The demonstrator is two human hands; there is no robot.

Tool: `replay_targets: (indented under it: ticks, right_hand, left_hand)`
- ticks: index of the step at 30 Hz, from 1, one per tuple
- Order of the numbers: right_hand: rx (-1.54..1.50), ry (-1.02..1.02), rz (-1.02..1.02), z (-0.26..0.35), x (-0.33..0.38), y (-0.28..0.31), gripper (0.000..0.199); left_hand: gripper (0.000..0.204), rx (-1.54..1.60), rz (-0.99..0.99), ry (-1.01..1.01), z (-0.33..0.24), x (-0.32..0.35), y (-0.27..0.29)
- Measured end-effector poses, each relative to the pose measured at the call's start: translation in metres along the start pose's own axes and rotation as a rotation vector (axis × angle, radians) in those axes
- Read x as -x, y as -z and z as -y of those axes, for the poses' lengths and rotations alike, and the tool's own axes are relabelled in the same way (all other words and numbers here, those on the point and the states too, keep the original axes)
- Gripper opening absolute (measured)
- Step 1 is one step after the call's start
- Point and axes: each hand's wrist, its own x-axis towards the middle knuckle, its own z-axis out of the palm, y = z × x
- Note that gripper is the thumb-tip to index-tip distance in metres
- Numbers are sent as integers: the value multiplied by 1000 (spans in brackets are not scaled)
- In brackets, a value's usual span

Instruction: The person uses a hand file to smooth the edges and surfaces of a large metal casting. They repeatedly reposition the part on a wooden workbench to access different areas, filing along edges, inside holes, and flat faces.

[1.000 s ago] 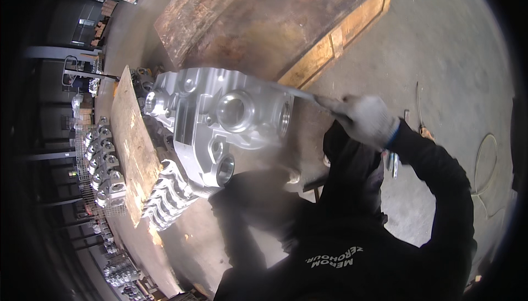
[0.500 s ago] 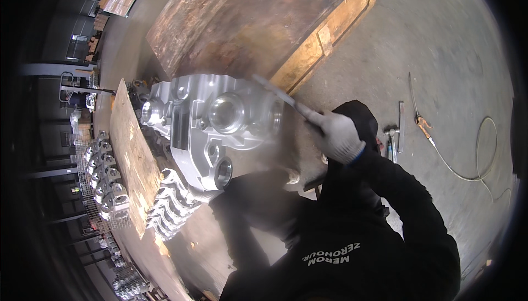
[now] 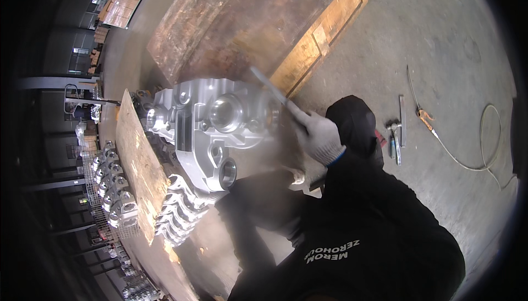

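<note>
My right hand [image 3: 320, 136], in a white knit glove, is closed round the handle end of a long flat metal file [image 3: 269, 86]. The file slants up and left, its tip above the far right side of a large silver metal casting [image 3: 190, 163]. Round bores and a rectangular slot show on the casting. Whether the file touches it cannot be made out, as haze blurs that side. My left sleeve [image 3: 247, 240] reaches toward the casting's near end, but the left hand itself is hidden.
Beyond the casting stands a worn wooden bench [image 3: 236, 20]. A plywood board [image 3: 137, 163] and stacked ribbed castings [image 3: 179, 213] lie to the left. On the right floor are a hammer [image 3: 394, 136], a flat bar [image 3: 402, 119] and an air gun [image 3: 423, 116] with a looped hose.
My right hand and the file have shifted slightly left, the hand also a little upward. The whole scene has shifted a little with the view. The grip on the file stays the same.
</note>
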Motion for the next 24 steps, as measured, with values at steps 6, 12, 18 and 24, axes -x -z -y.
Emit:
replay_targets:
  ticks: [6,12,18,24]
  right_hand:
    - [-30,51,8,-7,-21,3,55]
    - [-818,-574,242,-14,1,-16,52]
    - [-817,-607,220,-18,17,-24,52]
    - [-851,-626,196,-19,20,-32,55]
  left_hand:
    - [65,14,9,20,2,5,-8]
    - [63,34,9,45,2,6,-10]
    - [61,49,1,68,-1,9,-13]
    - [59,134,3,234,-6,9,-5]
